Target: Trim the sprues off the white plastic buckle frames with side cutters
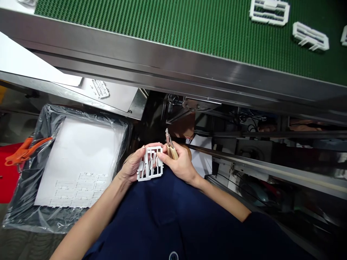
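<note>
My left hand (132, 165) is closed on a white plastic frame (146, 167) with slotted openings, held just in front of my dark blue clothing. It may be two frames overlapping; I cannot tell. In my right hand (183, 165) is a pair of nippers (172, 152) with tan handles, jaws pointing up and away from me. The right thumb also touches the frame's right edge, while the nippers' jaws are apart from it.
A green conveyor belt (151, 21) runs across the top, carrying white plastic frames (311, 36) at its right. On the left, a plastic-lined black crate (43, 126) holds a white sheet and thin white parts. Orange-handled cutters (25, 151) hang over its edge. Another frame (101, 89) lies on a shelf.
</note>
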The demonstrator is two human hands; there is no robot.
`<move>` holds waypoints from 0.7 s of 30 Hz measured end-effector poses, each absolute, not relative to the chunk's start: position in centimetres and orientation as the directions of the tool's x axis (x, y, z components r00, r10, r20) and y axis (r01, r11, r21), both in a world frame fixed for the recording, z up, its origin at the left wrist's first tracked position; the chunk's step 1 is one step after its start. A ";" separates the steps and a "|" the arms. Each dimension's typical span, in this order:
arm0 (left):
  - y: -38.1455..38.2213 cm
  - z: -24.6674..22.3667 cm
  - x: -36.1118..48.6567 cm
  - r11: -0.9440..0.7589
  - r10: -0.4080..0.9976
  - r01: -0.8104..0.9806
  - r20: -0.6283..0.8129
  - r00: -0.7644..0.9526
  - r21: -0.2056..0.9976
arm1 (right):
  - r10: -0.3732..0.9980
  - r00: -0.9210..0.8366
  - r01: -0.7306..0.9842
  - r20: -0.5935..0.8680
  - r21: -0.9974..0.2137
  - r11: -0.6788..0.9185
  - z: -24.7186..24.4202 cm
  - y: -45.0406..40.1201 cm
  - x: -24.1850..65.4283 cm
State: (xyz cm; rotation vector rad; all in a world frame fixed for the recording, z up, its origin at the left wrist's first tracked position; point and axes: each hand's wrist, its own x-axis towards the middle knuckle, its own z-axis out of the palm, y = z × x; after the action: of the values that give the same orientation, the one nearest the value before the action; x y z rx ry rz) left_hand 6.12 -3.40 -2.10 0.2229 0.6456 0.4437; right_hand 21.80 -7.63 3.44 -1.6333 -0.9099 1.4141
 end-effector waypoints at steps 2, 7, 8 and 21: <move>-3.5 -2.2 6.1 0.895 0.445 -0.332 -0.532 0.720 0.298 | 0.878 0.118 -0.019 -0.463 -0.885 -0.464 3.0 -7.7 21.9; -3.7 -2.8 6.0 0.879 0.474 -0.366 -0.485 0.735 0.304 | 0.856 0.160 0.027 -0.491 -0.865 -0.501 2.0 -8.1 21.1; -3.8 -2.8 6.0 0.872 0.488 -0.386 -0.479 0.730 0.300 | 0.863 0.164 0.068 -0.479 -0.867 -0.494 2.1 -8.1 21.0; -3.4 -3.0 5.1 0.879 0.476 -0.388 -0.500 0.723 0.276 | 0.951 -0.276 0.886 -0.141 -0.422 0.194 4.6 -6.1 27.6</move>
State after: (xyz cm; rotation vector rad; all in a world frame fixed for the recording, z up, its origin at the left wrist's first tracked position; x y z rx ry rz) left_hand 5.07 -3.39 -3.00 0.1561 0.5939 0.4789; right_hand 27.63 -6.05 4.62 -1.7904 -2.3060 0.6467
